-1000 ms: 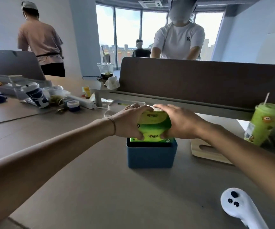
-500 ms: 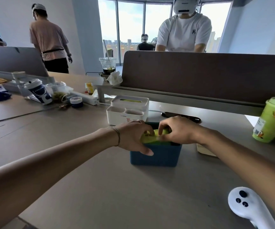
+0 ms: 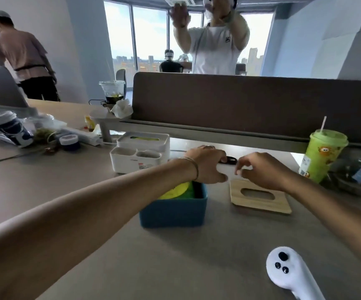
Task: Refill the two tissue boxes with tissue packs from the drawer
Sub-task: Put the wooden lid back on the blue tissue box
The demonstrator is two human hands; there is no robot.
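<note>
Two hands hang over the worktop near the middle of the frame. The green tissue pack [image 3: 176, 189] sits inside the blue box [image 3: 173, 211]. Its wooden lid [image 3: 259, 197] lies flat just right of the box, long side running left to right. The right hand [image 3: 259, 169], fingers curled and holding nothing, is just above the lid. The left hand [image 3: 207, 164], fingers loosely bent and holding nothing, is over the box's back edge.
</note>
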